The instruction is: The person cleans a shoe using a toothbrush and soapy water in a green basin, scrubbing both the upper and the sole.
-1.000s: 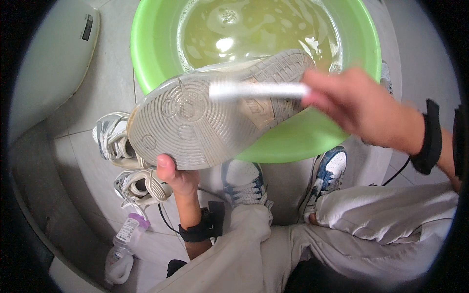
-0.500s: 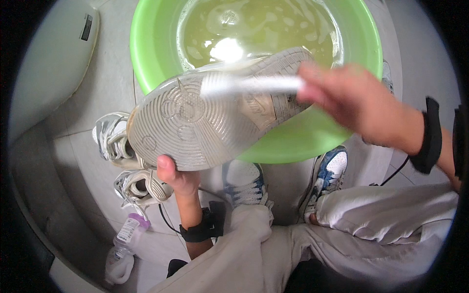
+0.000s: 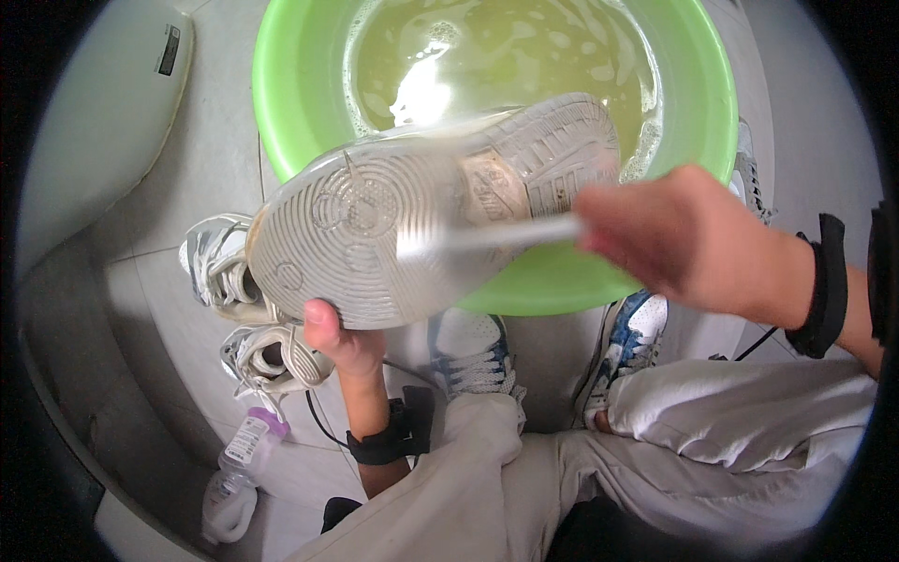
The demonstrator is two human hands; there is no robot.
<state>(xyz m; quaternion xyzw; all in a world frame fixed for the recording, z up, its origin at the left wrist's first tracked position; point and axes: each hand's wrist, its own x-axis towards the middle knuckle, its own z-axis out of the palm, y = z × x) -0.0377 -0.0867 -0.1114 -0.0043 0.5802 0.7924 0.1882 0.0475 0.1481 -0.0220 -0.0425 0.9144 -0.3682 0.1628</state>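
Note:
A wet sneaker is held over the near rim of a green basin, its pale ridged sole turned up toward me. My left hand grips it from below near the toe end, thumb on the sole's edge; the other fingers are hidden beneath. In my right hand is a white-handled brush, blurred by motion. Its head lies across the middle of the sole, and whether it touches is hard to tell. Cloudy yellowish water with suds fills the basin.
Two pale sneakers stand on the tiled floor at left, near a clear bottle with a purple cap. My feet wear blue-and-white sneakers below the basin. A white rounded fixture is at upper left. Another shoe shows right of the basin.
My right hand and the brush have moved down across the sole, from its upper middle toward its near edge. My left hand and the sneaker stay almost in place.

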